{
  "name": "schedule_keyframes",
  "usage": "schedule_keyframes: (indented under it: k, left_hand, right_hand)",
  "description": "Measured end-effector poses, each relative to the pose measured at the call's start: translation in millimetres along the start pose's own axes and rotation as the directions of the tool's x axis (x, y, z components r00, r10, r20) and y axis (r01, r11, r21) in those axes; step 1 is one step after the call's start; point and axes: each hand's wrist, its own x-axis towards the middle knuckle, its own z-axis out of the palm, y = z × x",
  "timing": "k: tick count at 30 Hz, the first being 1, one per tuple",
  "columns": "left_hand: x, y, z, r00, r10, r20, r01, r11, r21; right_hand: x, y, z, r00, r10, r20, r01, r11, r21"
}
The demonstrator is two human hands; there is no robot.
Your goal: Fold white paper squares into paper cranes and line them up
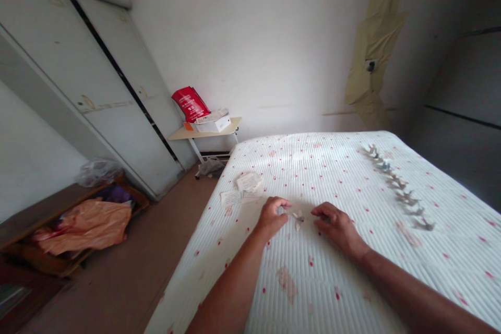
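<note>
A small folded paper piece (pixel 298 217), like the ones lined up on the right, lies on the bed between my two hands. My left hand (pixel 274 215) is just left of it, thumb and fingers curved apart with a gap between them. On the other side my right hand (pixel 332 222) hovers close to the bedcover, its fingers bent and loosely apart, apparently holding nothing. Neither hand visibly touches the paper. Beyond my left hand lie several flat printed paper sheets (pixel 248 182). A row of several folded paper figures (pixel 397 182) runs along the right of the bed.
The bed's white cover (pixel 313 271) has red dots. Behind it on the left, a small table (pixel 203 132) bears a red bag (pixel 190 104) and a white box (pixel 214 123). A grey cabinet (pixel 105 68) and a low wooden unit with an orange bag (pixel 88 224) stand left.
</note>
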Motion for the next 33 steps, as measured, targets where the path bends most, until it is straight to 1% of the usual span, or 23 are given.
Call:
schedule_keyframes:
  k: [1, 3, 5, 6, 8, 10, 11, 13, 16, 19, 25, 30, 33]
  left_hand:
    - [-2.8, -2.2, -2.6, 0.999, -0.026, -0.048, 0.025, 1.0, -0.008]
    - [-11.0, -5.3, -7.3, 0.987, -0.072, -0.141, 0.07, 0.997, -0.015]
    - [-22.2, -4.6, -10.0, 0.976, -0.064, -0.21, 0.068, 0.998, 0.014]
    - [-28.2, -2.5, -10.1, 0.978, -0.029, -0.205, 0.038, 0.998, 0.042]
    - [-38.9, 4.5, -7.1, 0.984, 0.059, -0.165, -0.037, 0.991, 0.128]
    - [-45.7, 13.2, -0.7, 0.99, 0.099, -0.103, -0.074, 0.972, 0.223]
    - [-47.1, 17.2, 3.2, 0.991, 0.098, -0.088, -0.071, 0.961, 0.266]
    - [-46.6, 23.4, 10.9, 0.993, 0.059, -0.104, -0.018, 0.934, 0.356]
    - [-41.4, 27.6, 19.0, 0.994, 0.007, -0.105, 0.04, 0.894, 0.446]
    - [-37.5, 27.9, 21.9, 0.995, -0.01, -0.098, 0.055, 0.879, 0.473]
    - [-37.3, 26.6, 20.9, 0.995, -0.01, -0.095, 0.055, 0.875, 0.482]
    - [-37.4, 25.4, 20.8, 0.996, 0.027, -0.082, 0.022, 0.843, 0.538]
    - [-37.9, 25.2, 21.1, 0.996, 0.054, -0.073, -0.004, 0.825, 0.565]
  right_hand:
    - [-6.7, 0.0, -5.1, 1.0, -0.007, 0.007, 0.007, 1.0, -0.006]
    - [-23.1, -0.3, -15.1, 0.996, -0.061, 0.066, 0.064, 0.997, -0.035]
    - [-40.6, -1.2, -22.9, 0.978, -0.142, 0.155, 0.153, 0.986, -0.062]
    - [-48.4, -1.7, -25.5, 0.961, -0.184, 0.205, 0.205, 0.975, -0.083]
    - [-60.2, -3.1, -28.2, 0.936, -0.235, 0.262, 0.273, 0.955, -0.119]
    - [-66.1, -4.4, -28.3, 0.925, -0.265, 0.274, 0.31, 0.941, -0.138]
    - [-67.2, -5.0, -27.9, 0.923, -0.27, 0.275, 0.317, 0.937, -0.146]
    - [-67.1, -5.6, -26.7, 0.925, -0.271, 0.268, 0.32, 0.934, -0.161]
    - [-65.6, -4.9, -25.1, 0.929, -0.27, 0.253, 0.315, 0.936, -0.16]
    - [-65.5, -3.6, -24.1, 0.928, -0.274, 0.254, 0.319, 0.935, -0.157]
    - [-65.2, -5.9, -23.4, 0.926, -0.285, 0.248, 0.333, 0.926, -0.179]
    - [-64.2, -10.1, -24.3, 0.93, -0.262, 0.258, 0.314, 0.93, -0.19]
    - [-64.5, -10.4, -24.2, 0.931, -0.27, 0.248, 0.32, 0.928, -0.191]
